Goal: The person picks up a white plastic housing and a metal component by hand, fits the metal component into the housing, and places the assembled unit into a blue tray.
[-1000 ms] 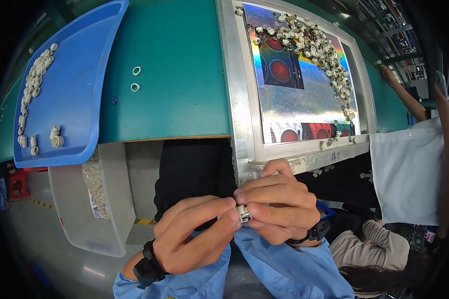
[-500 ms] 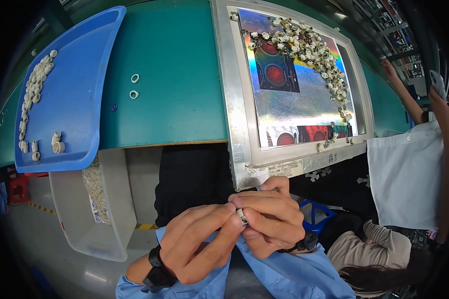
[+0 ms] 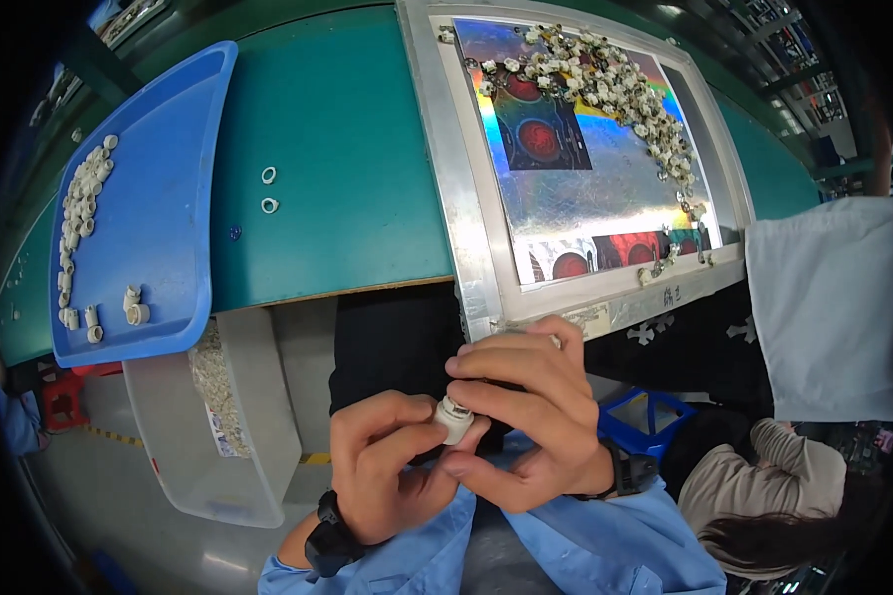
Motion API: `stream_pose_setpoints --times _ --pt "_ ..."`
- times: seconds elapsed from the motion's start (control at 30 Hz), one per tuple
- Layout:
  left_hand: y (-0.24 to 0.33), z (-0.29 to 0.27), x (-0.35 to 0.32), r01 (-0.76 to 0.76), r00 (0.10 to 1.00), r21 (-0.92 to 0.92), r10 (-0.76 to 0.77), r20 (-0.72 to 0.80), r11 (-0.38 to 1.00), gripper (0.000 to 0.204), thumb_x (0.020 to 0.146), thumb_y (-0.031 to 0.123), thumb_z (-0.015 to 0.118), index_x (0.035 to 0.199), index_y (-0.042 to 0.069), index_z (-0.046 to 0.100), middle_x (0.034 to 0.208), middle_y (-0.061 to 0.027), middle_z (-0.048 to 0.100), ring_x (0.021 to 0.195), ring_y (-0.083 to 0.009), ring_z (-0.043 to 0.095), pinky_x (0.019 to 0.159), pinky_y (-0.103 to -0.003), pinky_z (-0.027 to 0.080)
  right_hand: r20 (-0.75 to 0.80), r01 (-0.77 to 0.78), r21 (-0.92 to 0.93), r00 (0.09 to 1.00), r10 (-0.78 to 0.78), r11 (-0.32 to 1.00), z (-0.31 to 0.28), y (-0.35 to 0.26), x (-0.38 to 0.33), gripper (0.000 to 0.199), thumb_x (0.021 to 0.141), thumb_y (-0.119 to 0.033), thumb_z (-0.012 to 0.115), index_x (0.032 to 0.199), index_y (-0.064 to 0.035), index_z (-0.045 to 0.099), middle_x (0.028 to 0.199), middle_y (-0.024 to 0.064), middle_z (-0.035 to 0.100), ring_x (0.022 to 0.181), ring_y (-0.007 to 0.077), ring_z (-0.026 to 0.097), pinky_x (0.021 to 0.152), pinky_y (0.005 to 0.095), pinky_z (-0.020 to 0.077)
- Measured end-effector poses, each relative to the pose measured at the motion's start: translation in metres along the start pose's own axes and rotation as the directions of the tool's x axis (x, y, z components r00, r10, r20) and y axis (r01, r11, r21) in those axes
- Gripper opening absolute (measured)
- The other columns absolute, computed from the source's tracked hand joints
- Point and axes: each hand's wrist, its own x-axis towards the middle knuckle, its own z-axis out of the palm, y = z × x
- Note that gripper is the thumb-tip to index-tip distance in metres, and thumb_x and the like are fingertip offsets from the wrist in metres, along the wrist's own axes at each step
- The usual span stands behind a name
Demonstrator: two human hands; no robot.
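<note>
Close in front of my body, a small white cylindrical plastic part (image 3: 454,423) is pinched between the fingertips of my left hand (image 3: 382,461). My right hand (image 3: 536,402) is closed at the part's upper end, where a darker, shiny bit shows between thumb and fingers. Another small whitish piece (image 3: 556,341) peeks out by the curled outer fingers of that hand; its kind cannot be made out. Similar white cylindrical parts (image 3: 89,188) lie along the left side of a blue tray (image 3: 159,198), with a few standing near its front edge.
A metal-edged frame (image 3: 446,169) on the green table (image 3: 337,149) bears shiny printed sheets and a heap of small white-and-metal parts (image 3: 625,89). Two white rings (image 3: 270,205) and a blue bit (image 3: 235,233) lie mid-table. Below stands a translucent bin (image 3: 208,476). A person (image 3: 764,486) sits at right.
My hands have shifted slightly left and turned, and the white cylindrical part now shows between them. The scene has shifted a little in view. At right, the hand with a phone has left the picture.
</note>
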Motion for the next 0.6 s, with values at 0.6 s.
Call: stream_pose_setpoints --times 0.6 --pt "0.037 -0.014 -0.018 0.737 0.630 -0.672 -0.435 0.643 0.074 0.048 0.106 0.031 0.049 0.128 -0.011 0.053 0.123 -0.0166 0.062 0.114 -0.0235 0.060 0.102 -0.038 0.044 0.138 0.329 -0.217 0.942 -0.305 0.919 -0.024 -0.005 0.003 0.033 0.069 -0.025 0.083 0.096 -0.0080 0.073 0.102 0.0049 0.073 0.092 0.0239 0.072 0.090 0.0455 0.0396"
